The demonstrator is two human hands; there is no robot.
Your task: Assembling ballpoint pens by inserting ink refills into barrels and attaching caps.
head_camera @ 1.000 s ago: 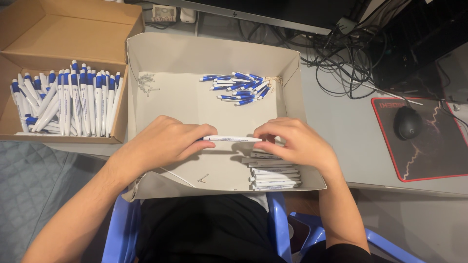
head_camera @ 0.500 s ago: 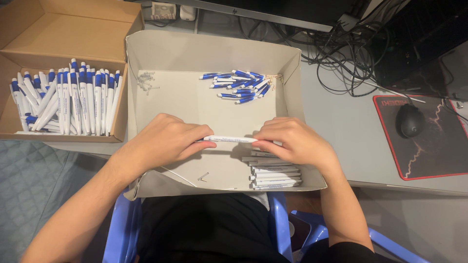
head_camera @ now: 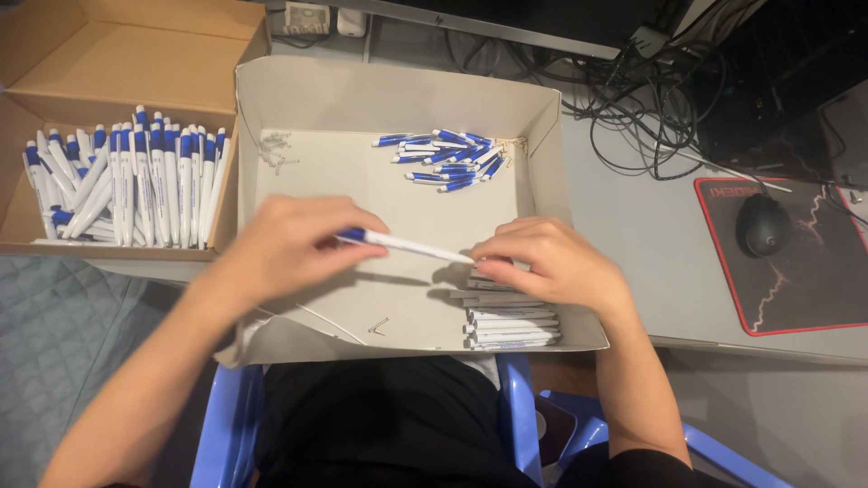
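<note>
We see the left hand [head_camera: 294,244] now lifted leftward, carrying the pen [head_camera: 402,244]; its blue cap now shows.

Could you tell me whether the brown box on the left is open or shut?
Open: the brown box has its flaps raised, and rows of pens show inside.

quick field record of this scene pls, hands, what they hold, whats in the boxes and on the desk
left hand: holds the blue end of a white pen, lifted over the grey tray
right hand: at the pen's white tip, resting on a stack of white barrels
tray, far side: pile of blue parts; small clear springs
cardboard box: rows of finished blue-and-white pens
desk, right: black mouse on a red-edged mouse pad; tangled cables
seat: blue chair
</note>
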